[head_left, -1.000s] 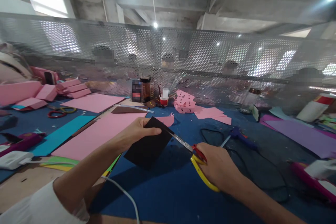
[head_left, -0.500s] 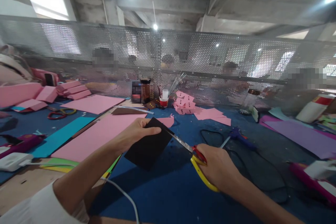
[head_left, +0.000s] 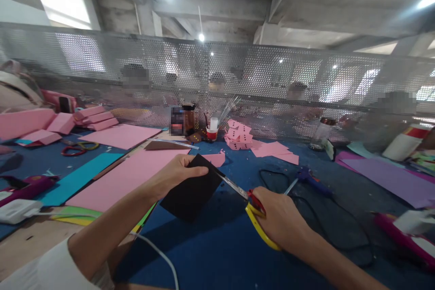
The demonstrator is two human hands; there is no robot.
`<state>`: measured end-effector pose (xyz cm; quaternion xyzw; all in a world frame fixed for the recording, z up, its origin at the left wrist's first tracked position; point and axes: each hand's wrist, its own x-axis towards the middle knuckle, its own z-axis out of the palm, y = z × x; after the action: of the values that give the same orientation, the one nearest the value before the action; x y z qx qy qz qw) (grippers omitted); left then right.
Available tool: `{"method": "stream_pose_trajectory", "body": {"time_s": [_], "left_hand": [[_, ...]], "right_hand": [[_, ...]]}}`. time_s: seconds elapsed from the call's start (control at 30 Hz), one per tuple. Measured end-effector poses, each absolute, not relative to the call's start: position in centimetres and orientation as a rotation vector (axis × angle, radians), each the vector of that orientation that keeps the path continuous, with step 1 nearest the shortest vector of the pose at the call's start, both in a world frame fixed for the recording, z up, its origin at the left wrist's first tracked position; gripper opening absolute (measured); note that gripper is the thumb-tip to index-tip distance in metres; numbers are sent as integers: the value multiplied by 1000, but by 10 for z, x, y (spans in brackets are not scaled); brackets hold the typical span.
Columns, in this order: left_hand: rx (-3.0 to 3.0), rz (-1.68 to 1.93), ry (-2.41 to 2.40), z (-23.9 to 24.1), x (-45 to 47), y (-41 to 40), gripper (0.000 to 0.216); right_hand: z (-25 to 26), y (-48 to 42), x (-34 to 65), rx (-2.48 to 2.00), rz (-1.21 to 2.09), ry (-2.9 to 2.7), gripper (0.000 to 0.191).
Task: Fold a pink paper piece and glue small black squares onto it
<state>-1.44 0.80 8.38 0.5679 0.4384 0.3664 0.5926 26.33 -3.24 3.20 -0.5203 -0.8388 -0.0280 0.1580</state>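
Observation:
My left hand [head_left: 181,172] pinches the upper left edge of a piece of black paper [head_left: 193,195], thumb on top. The paper is held up at a tilt above the blue tabletop [head_left: 217,253]. In my right hand [head_left: 277,215] is a pair of scissors [head_left: 255,224] with one red and one yellow handle. Their metal blades point up and left, and the tips meet the right edge of the black paper near its top corner. A large pink sheet [head_left: 125,176] lies behind my left forearm.
Pink dotted paper pieces [head_left: 239,135] are stacked by a red-and-white cup [head_left: 211,133]. At right lie a blue glue gun [head_left: 312,180], its cord, and purple sheets [head_left: 384,176]. Another pair of scissors [head_left: 76,148] rests at left. A white cable [head_left: 156,247] crosses in front. Behind stands a perforated metal screen [head_left: 258,68].
The scissors and my right hand have shifted very slightly left and down. My left hand keeps its hold on the black paper.

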Motion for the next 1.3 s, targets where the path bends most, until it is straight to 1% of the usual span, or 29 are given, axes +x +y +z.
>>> {"method": "stream_pose_trajectory", "body": {"time_s": [0.2,0.83,1.3], "left_hand": [[1331,860,1053,83,-14,8,29],[1405,837,1018,89,-15,3,22],[1408,832,1037,88,-12,2,26]], "right_hand": [[32,-32,263,-1480,-83,-2396,10],[32,-32,261,-1494,-69,-2399,10],[30,-33,260,-1463,-84,-2392,9]]}}
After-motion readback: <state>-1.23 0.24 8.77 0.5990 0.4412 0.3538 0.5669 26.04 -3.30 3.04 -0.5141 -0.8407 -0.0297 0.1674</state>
